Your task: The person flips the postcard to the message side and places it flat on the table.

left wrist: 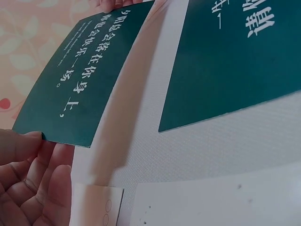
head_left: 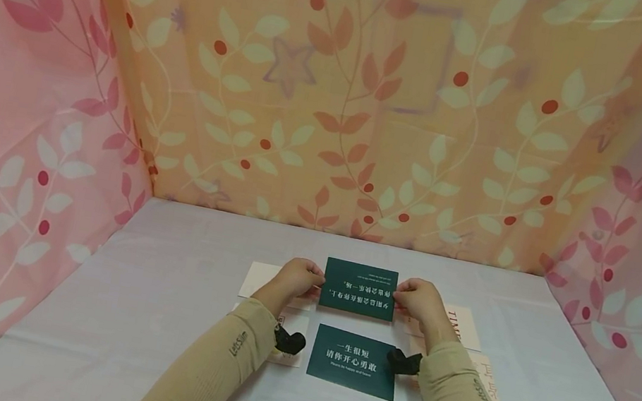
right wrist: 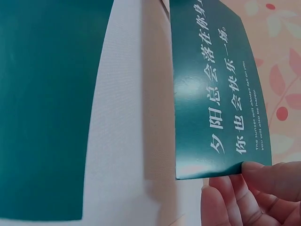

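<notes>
Between both hands is a dark green card (head_left: pixel 360 289) with white lettering, upside down in the head view. My left hand (head_left: pixel 302 279) pinches its left edge between thumb and fingers. At the opposite edge my right hand (head_left: pixel 418 299) pinches it the same way. In the left wrist view the held card (left wrist: pixel 89 75) is slightly bowed, and its shadow falls on the white cloth beneath. A second green card (head_left: pixel 353 362) with white lettering lies nearer the body, upright to the viewer, its right corner partly behind the right wrist's black strap.
Pale cards lie on both sides, partly covered by the arms: one at the back left (head_left: pixel 261 281), one at the front left (head_left: pixel 287 356), one at the back right (head_left: pixel 466 326). Another pale card (head_left: pixel 485 380) is at the front right. Patterned curtains (head_left: pixel 340 89) border the white table (head_left: pixel 115 307).
</notes>
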A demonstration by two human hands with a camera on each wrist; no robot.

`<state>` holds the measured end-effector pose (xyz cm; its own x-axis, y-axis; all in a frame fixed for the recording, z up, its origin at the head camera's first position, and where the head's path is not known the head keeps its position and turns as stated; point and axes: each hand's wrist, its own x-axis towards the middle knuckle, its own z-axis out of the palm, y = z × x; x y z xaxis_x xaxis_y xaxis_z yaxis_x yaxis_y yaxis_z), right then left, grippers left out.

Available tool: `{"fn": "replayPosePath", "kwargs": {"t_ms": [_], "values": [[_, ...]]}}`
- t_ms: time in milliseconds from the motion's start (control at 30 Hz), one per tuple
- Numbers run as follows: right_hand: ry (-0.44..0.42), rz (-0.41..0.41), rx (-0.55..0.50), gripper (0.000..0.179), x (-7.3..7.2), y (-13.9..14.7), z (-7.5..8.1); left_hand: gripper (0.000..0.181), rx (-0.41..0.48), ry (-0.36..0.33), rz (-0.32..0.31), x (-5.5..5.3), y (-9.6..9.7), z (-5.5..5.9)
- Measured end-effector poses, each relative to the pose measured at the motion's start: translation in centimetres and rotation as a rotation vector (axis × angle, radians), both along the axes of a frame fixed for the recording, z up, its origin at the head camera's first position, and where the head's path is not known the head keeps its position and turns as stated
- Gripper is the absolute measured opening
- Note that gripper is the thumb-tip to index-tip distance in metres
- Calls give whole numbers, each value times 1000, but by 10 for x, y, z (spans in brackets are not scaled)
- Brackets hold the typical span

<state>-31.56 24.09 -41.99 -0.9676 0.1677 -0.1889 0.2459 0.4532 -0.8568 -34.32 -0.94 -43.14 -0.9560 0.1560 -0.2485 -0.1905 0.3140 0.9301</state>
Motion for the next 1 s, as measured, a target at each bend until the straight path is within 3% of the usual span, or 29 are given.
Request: {"fn": "replayPosePath", "kwargs": {"t_ms": [667,1000], "values": [[15,4,-1,13,-1,7,2,6,32,29,2,-2,-3,-2],[67,42,-8,15,-2,11,2,6,63,30,-6,-4,-7,-1]]}}
